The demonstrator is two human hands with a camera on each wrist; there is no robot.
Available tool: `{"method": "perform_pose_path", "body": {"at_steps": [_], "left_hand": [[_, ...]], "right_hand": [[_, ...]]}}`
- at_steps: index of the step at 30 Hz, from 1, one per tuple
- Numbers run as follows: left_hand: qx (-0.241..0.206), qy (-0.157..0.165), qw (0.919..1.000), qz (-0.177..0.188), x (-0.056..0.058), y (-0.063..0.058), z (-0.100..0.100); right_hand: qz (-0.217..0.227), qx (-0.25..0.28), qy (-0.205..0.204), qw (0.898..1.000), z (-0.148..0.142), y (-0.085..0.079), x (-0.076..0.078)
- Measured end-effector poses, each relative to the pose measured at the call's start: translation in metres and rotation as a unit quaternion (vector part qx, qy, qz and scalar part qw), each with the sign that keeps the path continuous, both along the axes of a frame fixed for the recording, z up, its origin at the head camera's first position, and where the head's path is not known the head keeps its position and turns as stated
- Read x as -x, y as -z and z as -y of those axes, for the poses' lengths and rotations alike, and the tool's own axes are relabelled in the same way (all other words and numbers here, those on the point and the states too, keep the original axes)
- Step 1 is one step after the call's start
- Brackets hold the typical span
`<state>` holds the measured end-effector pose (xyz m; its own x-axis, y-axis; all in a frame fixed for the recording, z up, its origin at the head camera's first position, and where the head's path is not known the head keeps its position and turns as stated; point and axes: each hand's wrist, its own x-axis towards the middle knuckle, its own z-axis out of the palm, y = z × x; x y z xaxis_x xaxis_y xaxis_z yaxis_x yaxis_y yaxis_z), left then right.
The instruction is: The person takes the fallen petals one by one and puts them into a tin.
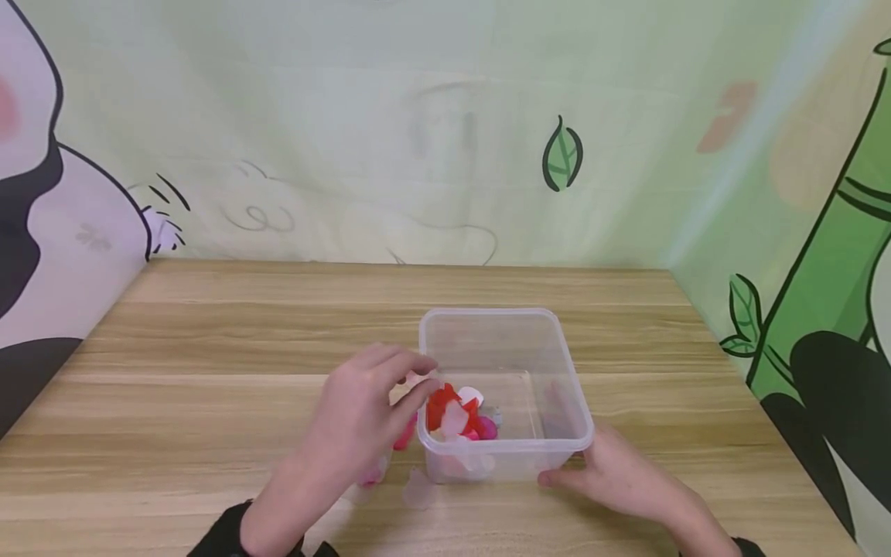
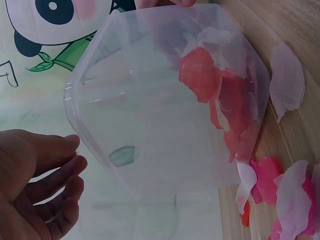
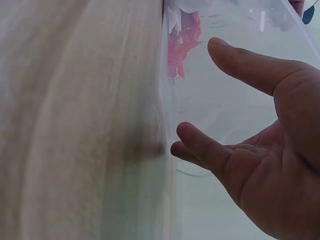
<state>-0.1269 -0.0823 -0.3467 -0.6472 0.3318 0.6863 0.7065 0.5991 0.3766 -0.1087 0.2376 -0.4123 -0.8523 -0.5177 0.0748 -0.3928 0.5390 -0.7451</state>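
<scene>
While right fingers [image 3: 207,150] spread beside a clear box [image 1: 515,464], left fingers [image 1: 411,362] near its rim [image 1: 487,312] (loosely bent), red petals [image 1: 438,408] inside

Here we have the wood-grain desk [image 1: 244,309], backing onto a pale green wall [image 1: 313,139]; a cartoon panda [image 1: 83,201] fills our left, a leaf [image 1: 562,158] dots the back, and green bamboo [image 1: 835,255] slants up our right!

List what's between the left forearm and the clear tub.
Head view: loose pink pieces and a pale petal on the table.
</scene>
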Motion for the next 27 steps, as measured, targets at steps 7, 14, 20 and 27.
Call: {"method": "perform_pose_path", "body": {"at_steps": [7, 14, 20, 27], "left_hand": [[0.008, -0.041, 0.9988, 0.024, 0.003, -0.001, 0.006], [0.027, -0.072, 0.9956, 0.053, 0.013, 0.002, 0.016], [0.049, -0.1, 0.9905, 0.08, 0.022, 0.01, 0.023], [0.072, -0.13, 0.9788, 0.141, 0.031, 0.02, 0.03]], "right_hand": [[0.012, 0.003, 0.001, 1.0, 0.0, -0.001, 0.0], [0.007, 0.003, 0.001, 1.0, 0.0, 0.0, 0.0], [0.009, 0.005, 0.003, 1.0, 0.001, -0.001, 0.0], [0.016, 0.001, 0.006, 1.0, 0.0, 0.0, 0.0]]}}
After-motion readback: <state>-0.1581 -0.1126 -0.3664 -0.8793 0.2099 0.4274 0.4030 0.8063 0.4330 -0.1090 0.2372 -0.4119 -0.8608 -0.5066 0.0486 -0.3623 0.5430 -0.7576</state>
